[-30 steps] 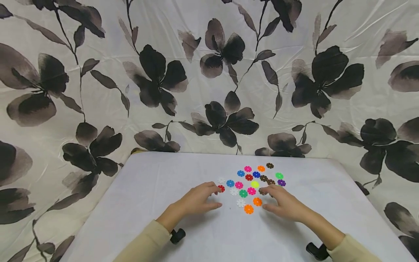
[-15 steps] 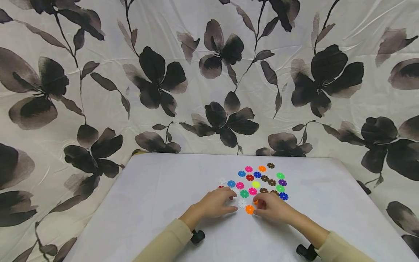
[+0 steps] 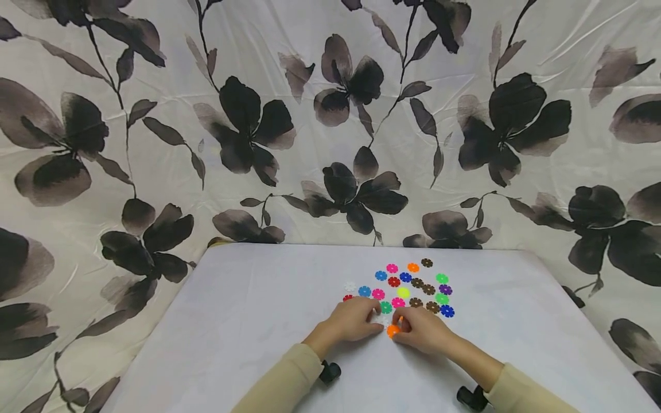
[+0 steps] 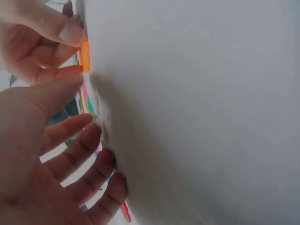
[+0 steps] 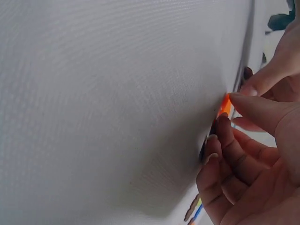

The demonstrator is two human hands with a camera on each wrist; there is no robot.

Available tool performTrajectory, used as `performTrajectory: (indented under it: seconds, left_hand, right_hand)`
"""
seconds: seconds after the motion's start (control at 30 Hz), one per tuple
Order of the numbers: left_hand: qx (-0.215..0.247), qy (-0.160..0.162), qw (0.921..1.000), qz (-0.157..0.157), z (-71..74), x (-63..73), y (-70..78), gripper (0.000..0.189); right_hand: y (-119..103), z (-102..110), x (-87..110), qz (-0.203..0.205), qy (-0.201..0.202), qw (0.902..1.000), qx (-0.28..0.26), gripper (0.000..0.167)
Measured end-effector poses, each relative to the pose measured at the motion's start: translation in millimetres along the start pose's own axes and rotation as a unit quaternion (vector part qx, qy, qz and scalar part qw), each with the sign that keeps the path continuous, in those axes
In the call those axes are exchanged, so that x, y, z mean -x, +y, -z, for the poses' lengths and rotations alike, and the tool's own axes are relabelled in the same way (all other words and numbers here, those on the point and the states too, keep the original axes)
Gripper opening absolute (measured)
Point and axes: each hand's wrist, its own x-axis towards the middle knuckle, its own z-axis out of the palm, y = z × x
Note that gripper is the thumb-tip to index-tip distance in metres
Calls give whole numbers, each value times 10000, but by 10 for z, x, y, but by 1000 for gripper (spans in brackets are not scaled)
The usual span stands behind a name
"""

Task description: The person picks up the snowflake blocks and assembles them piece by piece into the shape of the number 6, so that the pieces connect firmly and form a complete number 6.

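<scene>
Plain white table (image 3: 248, 310), black-and-grey floral print on white cloth (image 3: 343, 183) beyond far edge, beige sleeves (image 3: 281, 378), black wrist cameras (image 3: 330, 372), orange disc (image 3: 392, 331) closest to front edge, brown disc (image 3: 426, 263) nearest far edge, purple disc (image 3: 446, 289) toward right edge, white disc (image 3: 349, 285) nearest left edge

Orange disc (image 3: 392, 331) partly hidden; sleeves (image 3: 281, 380) cut off.

Before us a table (image 3: 248, 298), discs (image 3: 398, 302) spread from its middle towards its far edge, the nearest disc (image 3: 392, 331) between our left hand (image 3: 353, 320) and right hand (image 3: 424, 330), a hanging cloth (image 3: 310, 137) behind the table.
</scene>
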Motion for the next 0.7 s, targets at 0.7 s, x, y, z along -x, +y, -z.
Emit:
performTrajectory:
  seconds: [0.7]
  left_hand:
    - [653, 71, 9978, 107, 4, 25, -12, 18]
  right_hand:
    - [53, 87, -15, 272, -315, 9971, -636, 20]
